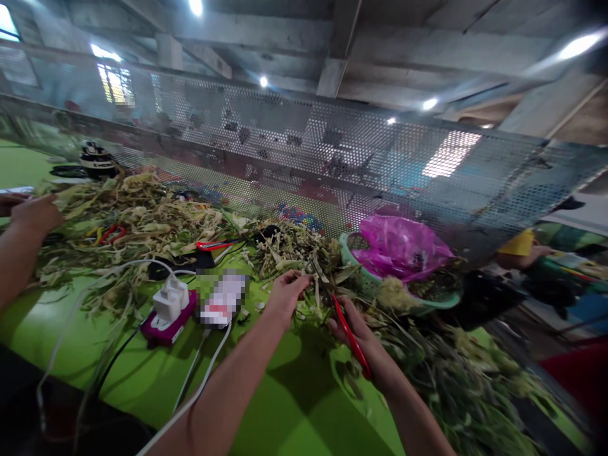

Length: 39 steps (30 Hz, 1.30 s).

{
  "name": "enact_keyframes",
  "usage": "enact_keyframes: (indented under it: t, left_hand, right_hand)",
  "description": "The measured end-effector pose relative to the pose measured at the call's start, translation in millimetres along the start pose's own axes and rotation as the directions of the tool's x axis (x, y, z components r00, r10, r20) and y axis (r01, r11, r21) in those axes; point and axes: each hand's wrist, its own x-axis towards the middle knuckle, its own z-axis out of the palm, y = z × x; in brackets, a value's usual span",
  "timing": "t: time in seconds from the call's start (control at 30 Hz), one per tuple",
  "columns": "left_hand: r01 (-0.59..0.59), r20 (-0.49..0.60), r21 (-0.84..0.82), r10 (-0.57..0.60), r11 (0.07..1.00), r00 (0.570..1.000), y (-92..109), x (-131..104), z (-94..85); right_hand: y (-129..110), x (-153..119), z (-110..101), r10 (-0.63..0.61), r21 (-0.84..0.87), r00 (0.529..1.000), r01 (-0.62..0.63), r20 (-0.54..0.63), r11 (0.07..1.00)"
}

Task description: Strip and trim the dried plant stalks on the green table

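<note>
My left hand (287,294) is closed in a pinch on a thin, pale dried plant stem (317,288) above the green table. My right hand (356,329) is wrapped around red-handled snips (350,337). Their dark blades point up and away, into the dried plants beside my left fingertips; whether they touch the stem I cannot tell. Just beyond both hands lies a heap of dried stalks and pods (294,247).
At right, a mint-green basket (427,308) holds a pink plastic bag (403,247); greener stalks (475,380) lie nearer. A purple power strip (168,326) and phone (223,301) lie left with white cables. Another person's hand (38,215) is far left. Perforated metal mesh (285,152) stands behind.
</note>
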Motion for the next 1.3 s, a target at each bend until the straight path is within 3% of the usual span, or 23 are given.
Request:
enact_keyframes:
  t: [0.2, 0.5, 1.13, 1.3]
  left_hand:
    - [0.000, -0.039, 0.025, 0.001, 1.000, 0.999, 0.2, -0.1, 0.6]
    - [-0.027, -0.022, 0.016, 0.027, 1.000, 0.999, 0.0, -1.3, 1.1]
    - [0.006, -0.004, 0.041, -0.006, 0.999, 1.000, -2.0, -0.1, -3.0]
    - [0.004, -0.002, 0.069, -0.004, 0.998, 1.000, -2.0, 2.0, -5.3]
  right_hand:
    - [5.2, 0.5, 2.0, 0.004, 0.032, 1.000, -0.004, 0.004, 0.999]
    - [11.0, 4.9, -1.1, -0.067, -0.077, 0.997, 0.069, 0.031, 0.995]
    - [18.6, 8.2, -1.1, 0.006, -0.055, 0.991, 0.001, 0.131, 0.998]
    - [18.3, 9.1, 0.0, 0.017, -0.085, 0.996, -0.010, 0.090, 0.996]
